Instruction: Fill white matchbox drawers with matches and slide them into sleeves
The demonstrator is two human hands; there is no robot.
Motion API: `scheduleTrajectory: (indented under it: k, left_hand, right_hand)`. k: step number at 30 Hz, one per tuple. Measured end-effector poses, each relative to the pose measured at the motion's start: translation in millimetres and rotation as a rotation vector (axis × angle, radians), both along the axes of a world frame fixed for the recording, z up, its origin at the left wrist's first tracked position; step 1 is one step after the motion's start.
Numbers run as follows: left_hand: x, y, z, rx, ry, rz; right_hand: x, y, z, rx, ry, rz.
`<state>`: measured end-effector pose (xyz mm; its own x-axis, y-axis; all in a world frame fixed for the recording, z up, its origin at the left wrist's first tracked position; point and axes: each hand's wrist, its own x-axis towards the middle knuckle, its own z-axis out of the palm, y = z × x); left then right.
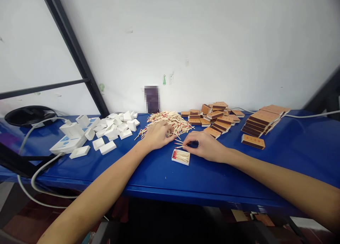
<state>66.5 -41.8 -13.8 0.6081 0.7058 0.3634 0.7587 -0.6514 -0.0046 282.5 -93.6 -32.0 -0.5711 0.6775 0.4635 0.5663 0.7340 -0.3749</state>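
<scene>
A heap of red-tipped matches (174, 121) lies on the blue table (164, 176). My left hand (157, 134) rests on the near edge of that heap, fingers curled over several matches. My right hand (205, 146) lies flat beside a small white inner tray (181, 156) that holds several matches, its fingertips pinching a few loose matches (180, 143) just above the tray. The tray sits between my two hands.
Empty white trays (114, 128) are scattered at the left, beside white boxes and a cable (39, 169). Orange-brown matchbox sleeves (217, 118) are piled at the right, with neater stacks (261, 121) further right. A black dish (28, 114) sits far left. A white wall stands behind.
</scene>
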Motion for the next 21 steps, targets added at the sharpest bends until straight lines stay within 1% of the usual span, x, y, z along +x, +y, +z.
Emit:
scheduleTrajectory:
  k: [5, 9, 14, 21]
  left_hand:
    - [2.3, -2.5, 0.9, 0.038, 0.025, -0.012]
    - [0.2, -1.9, 1.4, 0.019, 0.02, 0.022]
    - [-1.6, -0.4, 3.4, 0.009, 0.008, 0.001]
    - [-2.9, 2.7, 3.0, -0.012, 0.002, 0.039]
  right_hand:
    - [0.7, 0.5, -0.5, 0.015, -0.007, -0.021]
    - [2.2, 1.7, -0.8, -0.011, -0.004, -0.055]
    - [2.8, 3.7, -0.2, -0.02, -0.011, -0.116]
    - [2.9, 5.7, -0.1, -0.047, 0.02, -0.151]
